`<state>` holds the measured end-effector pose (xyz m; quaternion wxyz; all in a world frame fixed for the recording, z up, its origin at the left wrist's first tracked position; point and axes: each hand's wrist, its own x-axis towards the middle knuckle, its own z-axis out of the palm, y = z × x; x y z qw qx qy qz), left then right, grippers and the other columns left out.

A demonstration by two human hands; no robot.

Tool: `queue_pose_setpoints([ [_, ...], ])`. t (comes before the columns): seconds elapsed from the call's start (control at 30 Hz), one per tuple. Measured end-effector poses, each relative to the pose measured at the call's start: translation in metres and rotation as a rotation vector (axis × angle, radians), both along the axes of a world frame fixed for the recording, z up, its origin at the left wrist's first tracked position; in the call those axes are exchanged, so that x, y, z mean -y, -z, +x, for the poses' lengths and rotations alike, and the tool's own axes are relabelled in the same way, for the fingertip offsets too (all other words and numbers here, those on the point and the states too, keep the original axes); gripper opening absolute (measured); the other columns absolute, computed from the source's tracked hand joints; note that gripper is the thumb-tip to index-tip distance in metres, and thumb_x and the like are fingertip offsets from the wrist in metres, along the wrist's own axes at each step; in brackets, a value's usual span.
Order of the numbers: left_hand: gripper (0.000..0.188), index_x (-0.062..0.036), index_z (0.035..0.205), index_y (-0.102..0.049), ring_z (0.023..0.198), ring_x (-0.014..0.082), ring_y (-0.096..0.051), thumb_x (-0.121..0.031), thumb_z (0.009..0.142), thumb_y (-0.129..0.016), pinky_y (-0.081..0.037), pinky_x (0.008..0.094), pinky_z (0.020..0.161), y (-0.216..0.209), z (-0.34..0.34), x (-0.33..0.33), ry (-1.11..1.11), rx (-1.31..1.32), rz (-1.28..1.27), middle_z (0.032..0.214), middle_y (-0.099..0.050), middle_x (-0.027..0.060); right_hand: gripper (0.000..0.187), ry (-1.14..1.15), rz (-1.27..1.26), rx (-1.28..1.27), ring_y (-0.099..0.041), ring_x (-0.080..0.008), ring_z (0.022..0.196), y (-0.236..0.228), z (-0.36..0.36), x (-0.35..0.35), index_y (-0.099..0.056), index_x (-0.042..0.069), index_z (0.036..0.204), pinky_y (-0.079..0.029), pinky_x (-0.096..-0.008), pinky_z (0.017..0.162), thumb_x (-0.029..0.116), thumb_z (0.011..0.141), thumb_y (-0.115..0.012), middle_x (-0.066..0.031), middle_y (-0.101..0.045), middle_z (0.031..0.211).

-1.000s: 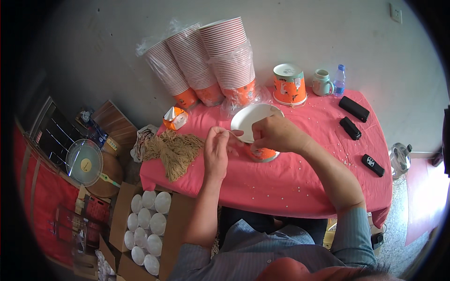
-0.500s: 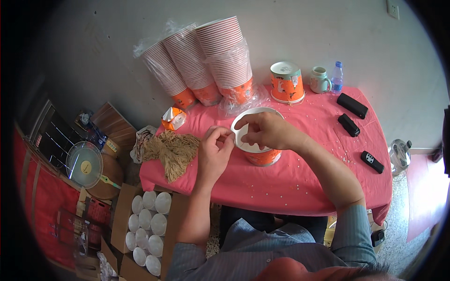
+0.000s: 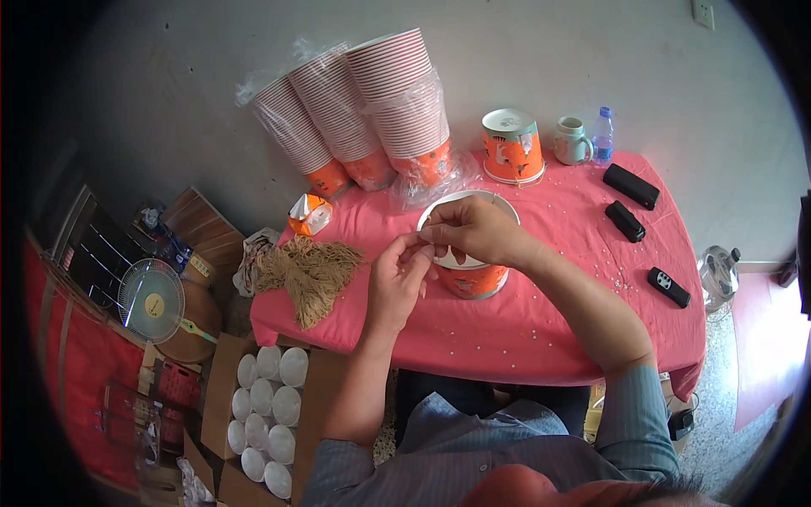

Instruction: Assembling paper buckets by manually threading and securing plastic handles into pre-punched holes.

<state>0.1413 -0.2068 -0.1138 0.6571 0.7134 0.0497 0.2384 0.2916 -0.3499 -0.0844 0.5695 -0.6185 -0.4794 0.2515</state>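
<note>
An orange paper bucket [image 3: 475,284] with a white rim stands upright on the pink-covered table in front of me. At its left rim my two hands meet, fingertips together. My left hand [image 3: 395,280] is closed in a pinch beside the rim. Over the bucket's opening bends my right hand [image 3: 480,232], its thumb and forefinger pinched against the left fingertips. Whatever lies between the fingers is too small to make out. Left of my hands, a bundle of tan cords [image 3: 308,275] hangs partly over the table edge.
Tall stacks of paper buckets [image 3: 397,93] in clear plastic stand at the back. An upturned bucket [image 3: 511,156], a mug [image 3: 572,144] and a bottle [image 3: 603,139] are right of them. Black objects [image 3: 632,186] lie at the right. A carton of white cups [image 3: 262,397] sits below left.
My right hand has shifted left, bringing its fingertips against my left hand's. The left hand has moved slightly right, and the view has shifted a little.
</note>
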Motion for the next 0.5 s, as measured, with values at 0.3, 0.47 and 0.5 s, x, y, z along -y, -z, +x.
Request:
queue_pose_setpoints([
  [0.3,0.017,-0.0022,0.108,-0.07,0.061,0.0065,-0.059,-0.019,0.11,-0.071,-0.043,0.0226,0.049,0.004,0.011,-0.021,-0.068,-0.042,-0.177,0.084,-0.069,0.0029,0.032,-0.093,-0.045,-0.145,-0.068,-0.0088,0.074,-0.018,0.011,0.018,-0.072,-0.001,0.129,-0.054,-0.0253,0.064,0.002,0.097,-0.068,-0.0038,-0.077,0.09],
  [0.47,0.018,-0.0017,0.113,-0.072,0.057,0.0064,-0.057,-0.019,0.108,-0.072,-0.042,0.0244,0.047,-0.002,0.018,-0.03,-0.041,-0.237,0.081,0.078,-0.066,0.0008,0.035,-0.118,-0.023,0.08,-0.068,-0.0103,0.083,-0.019,0.016,0.026,-0.073,0.004,0.135,-0.058,-0.0296,0.082,0.004,0.1,-0.071,-0.0018,-0.075,0.09],
  [0.5,0.023,-0.0016,0.119,-0.073,0.056,0.006,-0.055,-0.021,0.107,-0.074,-0.044,0.0237,0.05,-0.001,0.018,-0.034,0.008,-0.258,0.166,0.079,-0.068,0.0014,0.033,-0.06,-0.032,0.172,-0.068,-0.0103,0.083,-0.017,0.016,0.025,-0.074,0.007,0.135,-0.059,-0.0298,0.08,0.006,0.102,-0.072,-0.0005,-0.075,0.092],
])
